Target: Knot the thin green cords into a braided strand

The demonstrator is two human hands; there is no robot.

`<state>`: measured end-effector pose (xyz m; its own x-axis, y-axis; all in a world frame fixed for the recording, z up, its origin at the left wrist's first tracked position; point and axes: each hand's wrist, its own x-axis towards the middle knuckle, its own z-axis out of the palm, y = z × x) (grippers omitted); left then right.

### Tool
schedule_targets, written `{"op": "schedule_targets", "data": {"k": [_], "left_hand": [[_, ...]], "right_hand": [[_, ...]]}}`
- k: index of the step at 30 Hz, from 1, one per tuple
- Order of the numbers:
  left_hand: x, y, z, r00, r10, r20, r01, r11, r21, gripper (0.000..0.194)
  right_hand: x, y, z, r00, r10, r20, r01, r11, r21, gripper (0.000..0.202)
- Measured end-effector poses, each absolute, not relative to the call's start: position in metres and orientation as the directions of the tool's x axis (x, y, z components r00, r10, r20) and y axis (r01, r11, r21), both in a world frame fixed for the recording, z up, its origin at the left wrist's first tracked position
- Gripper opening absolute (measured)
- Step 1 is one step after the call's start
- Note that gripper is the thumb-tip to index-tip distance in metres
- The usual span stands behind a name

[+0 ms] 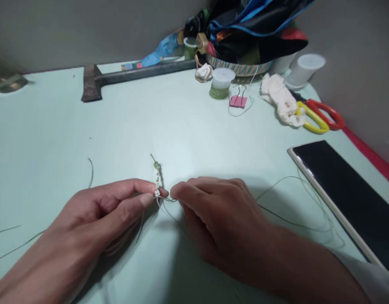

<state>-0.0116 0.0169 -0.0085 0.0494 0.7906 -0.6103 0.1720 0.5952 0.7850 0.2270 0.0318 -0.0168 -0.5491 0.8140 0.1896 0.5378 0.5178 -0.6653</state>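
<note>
A short knotted cord piece (157,175) in green and white stands up from the fingertips of my left hand (109,215), pinched near its lower end between thumb and forefinger. Just to the right, my right hand (216,211) is closed, its fingertips gripping thin green cord (171,200) that runs from the knotted piece. Further strands hang loose below both hands. Long cord ends (289,221) trail out from behind my right hand toward the phone. What lies inside the right fingers is mostly hidden.
A phone (346,198) lies at the right. Behind it are red-and-yellow scissors (321,116), crumpled white cloth (281,101), a pink binder clip (238,101) and a green thread spool (221,84). A hammer-like tool (140,74) rests along the back, near a basket (241,67) with dark fabric.
</note>
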Motion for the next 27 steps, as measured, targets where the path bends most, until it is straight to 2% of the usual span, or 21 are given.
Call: {"op": "schedule_targets", "data": {"k": [3,10,15,20,27], "left_hand": [[-0.005,0.021,-0.006,0.138,0.744,-0.654,0.135,0.64,0.756,0.04],[0.013,0.027,0.006,0.05,0.812,-0.582,0.232,0.557,0.798,0.045],[0.02,0.03,0.009,0.078,0.845,-0.529,0.232,0.5,0.834,0.039],[0.018,0.03,0.004,0.094,0.868,-0.488,0.229,0.458,0.859,0.034],[0.013,0.033,-0.003,0.089,0.897,-0.434,0.267,0.398,0.878,0.027]], "right_hand": [[0.225,0.029,-0.019,-0.591,0.792,0.152,0.533,0.525,-0.664,0.023],[0.219,0.046,-0.011,-0.498,0.865,0.056,0.681,0.431,-0.592,0.021],[0.208,0.071,0.002,-0.461,0.887,0.006,0.723,0.379,-0.578,0.028],[0.19,0.084,0.007,-0.513,0.857,-0.052,0.713,0.392,-0.582,0.026],[0.189,0.099,0.013,-0.574,0.815,-0.084,0.652,0.392,-0.65,0.019]]}}
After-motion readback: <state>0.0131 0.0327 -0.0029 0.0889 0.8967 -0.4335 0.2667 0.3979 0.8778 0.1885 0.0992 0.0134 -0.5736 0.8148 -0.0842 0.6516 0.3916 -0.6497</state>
